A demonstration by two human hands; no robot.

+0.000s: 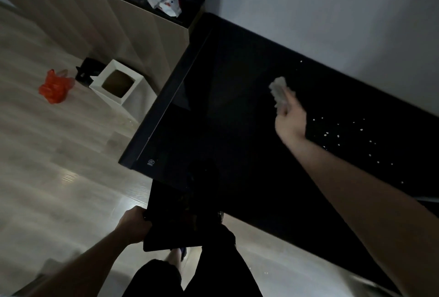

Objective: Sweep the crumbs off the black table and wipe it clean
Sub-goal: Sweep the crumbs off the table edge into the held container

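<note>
Orange bag (55,86) and white bin (117,83) on pale floor at far left. Left hand (134,226) closed on edge of dark tray (175,220), held just below near edge of black table (213,106). Right hand (291,121) out over tabletop, curled around grey cloth (280,92). White crumbs (344,135) scattered to right. Sweeping apparently under way; next, drawing crumbs toward tray.

Right fingers (288,97) blurred behind the cloth (279,91); table's (213,106) right end cut off.
</note>
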